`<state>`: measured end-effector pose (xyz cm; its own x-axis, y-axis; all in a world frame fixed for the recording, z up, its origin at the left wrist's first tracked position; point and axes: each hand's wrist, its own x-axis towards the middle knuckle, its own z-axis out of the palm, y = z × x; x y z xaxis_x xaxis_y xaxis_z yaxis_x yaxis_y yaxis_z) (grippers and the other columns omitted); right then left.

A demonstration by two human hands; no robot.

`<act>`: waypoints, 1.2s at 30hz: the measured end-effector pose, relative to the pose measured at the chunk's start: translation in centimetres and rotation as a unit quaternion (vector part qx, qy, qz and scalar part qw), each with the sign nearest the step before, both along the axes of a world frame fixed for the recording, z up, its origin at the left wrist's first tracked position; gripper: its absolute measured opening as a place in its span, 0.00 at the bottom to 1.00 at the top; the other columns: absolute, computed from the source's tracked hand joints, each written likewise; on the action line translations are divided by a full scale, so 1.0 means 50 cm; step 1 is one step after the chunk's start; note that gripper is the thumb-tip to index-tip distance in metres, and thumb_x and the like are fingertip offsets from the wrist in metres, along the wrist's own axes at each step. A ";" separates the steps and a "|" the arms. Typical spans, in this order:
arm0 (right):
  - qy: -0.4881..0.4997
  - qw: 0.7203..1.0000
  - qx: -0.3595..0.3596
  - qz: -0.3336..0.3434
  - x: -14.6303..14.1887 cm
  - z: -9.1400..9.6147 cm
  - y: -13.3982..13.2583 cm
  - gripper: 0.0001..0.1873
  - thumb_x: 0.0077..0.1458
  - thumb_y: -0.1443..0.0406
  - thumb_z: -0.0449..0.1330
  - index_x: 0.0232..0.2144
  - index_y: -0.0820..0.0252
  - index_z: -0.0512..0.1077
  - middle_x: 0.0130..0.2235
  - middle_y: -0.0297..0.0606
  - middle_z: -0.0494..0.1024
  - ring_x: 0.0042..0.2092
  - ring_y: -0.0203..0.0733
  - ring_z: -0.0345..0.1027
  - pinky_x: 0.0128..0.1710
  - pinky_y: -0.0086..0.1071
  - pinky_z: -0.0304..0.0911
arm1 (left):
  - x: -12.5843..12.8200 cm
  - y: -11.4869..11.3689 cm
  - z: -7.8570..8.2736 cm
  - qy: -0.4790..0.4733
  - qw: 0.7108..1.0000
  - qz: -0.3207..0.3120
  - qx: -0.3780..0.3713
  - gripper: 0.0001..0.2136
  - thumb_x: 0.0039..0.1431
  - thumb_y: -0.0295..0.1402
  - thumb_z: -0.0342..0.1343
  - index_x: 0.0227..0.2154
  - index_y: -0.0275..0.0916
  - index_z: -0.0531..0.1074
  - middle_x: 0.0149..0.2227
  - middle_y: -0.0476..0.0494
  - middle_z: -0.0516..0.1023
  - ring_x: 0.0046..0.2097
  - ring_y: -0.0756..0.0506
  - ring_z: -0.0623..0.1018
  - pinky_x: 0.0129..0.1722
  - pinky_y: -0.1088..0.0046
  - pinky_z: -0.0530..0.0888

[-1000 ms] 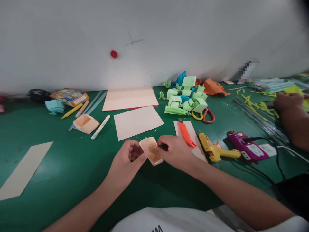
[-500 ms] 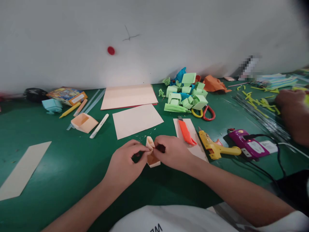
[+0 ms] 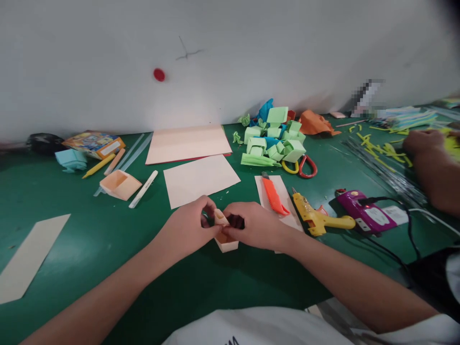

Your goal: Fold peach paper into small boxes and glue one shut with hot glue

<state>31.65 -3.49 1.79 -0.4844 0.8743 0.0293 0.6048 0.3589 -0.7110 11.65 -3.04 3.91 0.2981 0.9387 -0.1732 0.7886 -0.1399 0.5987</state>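
A small peach paper box (image 3: 227, 246) is held between my two hands, low over the green table. My left hand (image 3: 189, 224) pinches its left side, thumb toward me. From the right, my right hand (image 3: 251, 224) is closed on the opposite side, its fingertips partly hidden inside the box. A curled flap of the paper stands up between the fingers. To the left lies another peach paper box (image 3: 121, 185), beside a white marker-like stick (image 3: 143, 189). Beyond my hands is a blank peach sheet (image 3: 201, 179).
An orange cutter (image 3: 275, 195) rests on a paper strip, beside a yellow glue gun (image 3: 319, 215) and a purple power strip (image 3: 370, 211) with cables. Green paper pieces (image 3: 275, 139) pile near scissors (image 3: 307, 166). Another person's hand (image 3: 431, 163) is at the right.
My fingers have shifted on the paper box; its flap now leans left and the front wall shows more. The view has turned slightly, sliding the table things left.
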 end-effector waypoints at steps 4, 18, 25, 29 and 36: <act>0.028 0.999 -0.043 0.008 0.011 -0.005 0.008 0.04 0.53 0.68 0.63 0.32 0.55 0.72 0.32 0.30 0.76 0.33 0.36 0.67 0.30 0.28 0.56 | 0.004 0.008 0.003 0.027 0.998 -0.048 0.028 0.11 0.56 0.42 0.58 0.25 0.43 0.66 0.26 0.51 0.76 0.28 0.45 0.74 0.25 0.73 0.61; 0.041 0.996 -0.075 0.001 0.015 -0.011 0.007 0.05 0.51 0.67 0.63 0.33 0.56 0.71 0.32 0.29 0.75 0.32 0.36 0.66 0.30 0.29 0.57 | 0.008 0.017 -0.014 -0.053 0.996 -0.077 0.013 0.08 0.52 0.36 0.58 0.25 0.42 0.66 0.24 0.54 0.71 0.27 0.49 0.69 0.24 0.74 0.60; 0.032 0.996 -0.080 -0.032 0.014 -0.009 0.011 0.05 0.52 0.64 0.64 0.30 0.56 0.70 0.30 0.29 0.74 0.31 0.36 0.66 0.28 0.28 0.54 | 0.002 0.021 -0.011 -0.126 0.988 -0.083 -0.029 0.08 0.55 0.40 0.58 0.31 0.41 0.71 0.29 0.51 0.75 0.31 0.47 0.73 0.30 0.72 0.68; 0.045 0.995 -0.078 -0.046 0.015 -0.016 0.014 0.07 0.54 0.62 0.64 0.29 0.56 0.69 0.30 0.29 0.74 0.32 0.37 0.66 0.28 0.28 0.54 | -0.006 0.014 -0.004 -0.180 0.977 -0.086 -0.071 0.10 0.55 0.41 0.60 0.36 0.42 0.73 0.34 0.47 0.79 0.36 0.44 0.78 0.36 0.69 0.75; 0.042 0.995 -0.054 -0.070 0.009 -0.015 0.013 0.08 0.53 0.63 0.65 0.28 0.56 0.69 0.28 0.28 0.72 0.30 0.35 0.64 0.25 0.28 0.53 | -0.008 0.007 -0.005 -0.056 0.997 0.001 -0.048 0.12 0.55 0.45 0.59 0.27 0.42 0.71 0.28 0.48 0.80 0.30 0.44 0.79 0.27 0.71 0.71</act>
<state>32.12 -2.86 1.01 -0.3574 0.9334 -0.0324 0.5799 0.1946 -0.7911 11.22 -2.70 3.64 0.3188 0.9200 -0.2281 0.7158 -0.0759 0.6941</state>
